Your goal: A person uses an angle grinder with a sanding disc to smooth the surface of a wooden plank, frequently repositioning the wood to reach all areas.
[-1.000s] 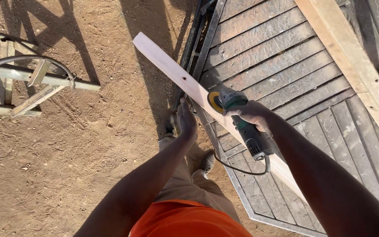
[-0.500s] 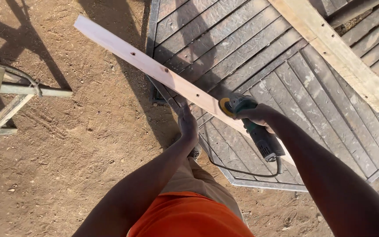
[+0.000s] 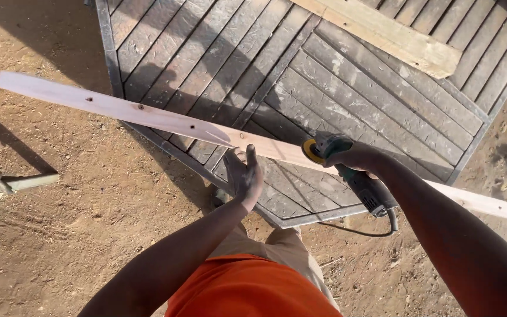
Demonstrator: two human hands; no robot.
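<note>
Left hand [image 3: 244, 173] open, palm against near edge of pale wooden slat [image 3: 148, 116]. Right hand [image 3: 356, 157] grips green sander [image 3: 347, 167] on slat, over grey slatted panel [image 3: 347, 88].

Grey slatted panel [image 3: 382, 111] on dirt, thick beam [image 3: 388, 35] across it

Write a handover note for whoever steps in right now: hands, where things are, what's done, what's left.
Left hand: open, fingers against the near edge of the long pale wooden plank, steadying it.
Right hand: gripping the corded green angle grinder; its yellow sanding disc sits on the plank's top face, mid-length.
Plank lies slanted over the dark slatted panel, left end out over the dirt. A thicker beam rests on the panel's far side.
Done: cannot tell how much is sanded.
Left: probably the remaining length; watch the cord by the feet.
</note>
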